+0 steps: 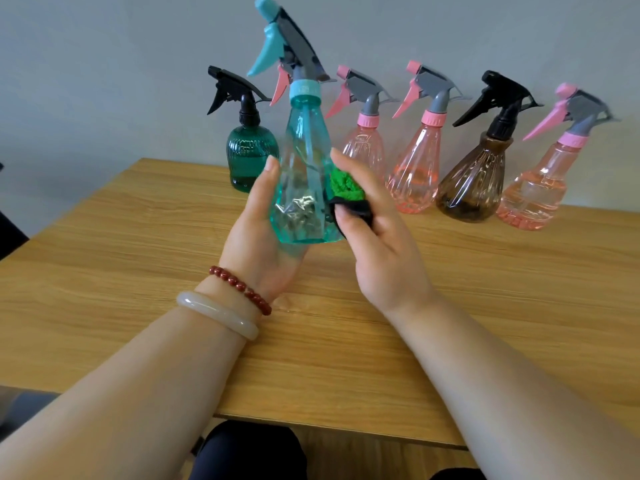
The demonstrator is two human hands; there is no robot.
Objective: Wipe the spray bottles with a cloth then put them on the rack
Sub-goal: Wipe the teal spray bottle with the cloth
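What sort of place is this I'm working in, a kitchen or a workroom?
Likely a plain room or office, hard to be sure: a wood-grain table set against a bare grey wall, with a row of spray bottles along it.

No text, label, brand, number or sign can be read anywhere. The ribbed dark green plastic spray bottle (250,157), standing at the far edge of the light wooden bench (138,237) toward its left corner, has a moulded band across its shoulder, too blurred to tell whether it is lettering
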